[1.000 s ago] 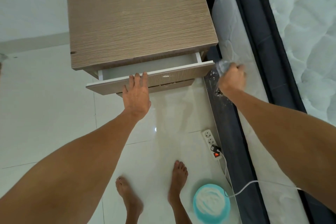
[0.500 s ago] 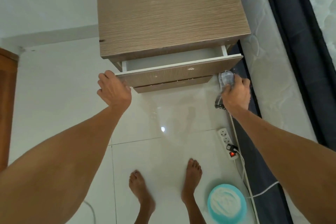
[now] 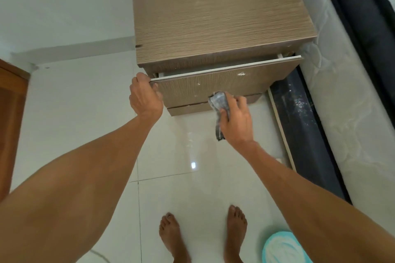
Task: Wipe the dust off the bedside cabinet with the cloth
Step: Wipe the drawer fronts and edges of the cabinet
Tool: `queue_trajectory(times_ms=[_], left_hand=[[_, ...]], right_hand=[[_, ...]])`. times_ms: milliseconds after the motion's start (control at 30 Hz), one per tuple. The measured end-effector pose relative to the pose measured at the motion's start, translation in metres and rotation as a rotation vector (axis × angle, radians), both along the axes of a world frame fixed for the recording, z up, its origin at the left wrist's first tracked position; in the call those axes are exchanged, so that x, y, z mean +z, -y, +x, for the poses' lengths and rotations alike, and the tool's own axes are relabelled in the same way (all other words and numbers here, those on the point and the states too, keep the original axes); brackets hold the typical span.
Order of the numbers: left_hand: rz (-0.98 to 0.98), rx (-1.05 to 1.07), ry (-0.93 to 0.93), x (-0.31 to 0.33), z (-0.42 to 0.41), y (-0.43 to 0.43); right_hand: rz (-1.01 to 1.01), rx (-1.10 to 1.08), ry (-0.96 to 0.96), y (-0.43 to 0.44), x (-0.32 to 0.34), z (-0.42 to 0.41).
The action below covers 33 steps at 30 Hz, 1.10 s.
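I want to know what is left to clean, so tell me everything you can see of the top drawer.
The top drawer has a brown wood-grain front with a pale top edge. It stands slightly pulled out of the bedside cabinet. Several white specks mark its front. The left hand grips its left corner; the right hand presses a grey cloth against its lower edge.

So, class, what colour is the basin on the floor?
Light turquoise basin, bottom right of the head view.

Cabinet (image 3: 218, 17): matt wood-grain laminate; floor (image 3: 70, 113): glossy pale tile; cloth (image 3: 219, 102): grey, crumpled fabric.
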<state>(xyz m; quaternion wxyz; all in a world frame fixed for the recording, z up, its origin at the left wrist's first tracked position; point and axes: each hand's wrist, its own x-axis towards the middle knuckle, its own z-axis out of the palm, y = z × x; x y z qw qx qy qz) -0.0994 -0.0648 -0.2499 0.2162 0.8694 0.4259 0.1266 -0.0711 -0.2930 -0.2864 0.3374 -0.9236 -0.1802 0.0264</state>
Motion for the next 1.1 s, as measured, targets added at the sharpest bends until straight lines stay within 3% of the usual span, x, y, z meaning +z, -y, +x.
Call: queue_trajectory(times_ms=[167,367,700,800,933,1100], left_hand=[[0.080,-0.037,0.208,-0.032,0.009,-0.009],[0.270,-0.291,0.472,-0.070,0.003,-0.038],[0.527,-0.503,0.731,-0.093,0.009,-0.075],[0.617,-0.493,0.749,-0.093,0.010,-0.079],[0.743,-0.462,0.703,-0.091,0.010,-0.067],[0.834,-0.565,0.546,-0.085,0.019,-0.041]], right_hand=[[0.027,0.264,0.239,-0.026,-0.028,0.005],[0.027,0.444,0.599,-0.063,-0.062,0.016],[0.201,0.383,1.077,-0.153,-0.088,0.046],[0.147,0.313,1.215,-0.165,-0.096,0.060],[-0.069,0.226,1.412,-0.162,-0.098,0.077],[-0.190,0.254,1.442,-0.130,-0.097,0.093]])
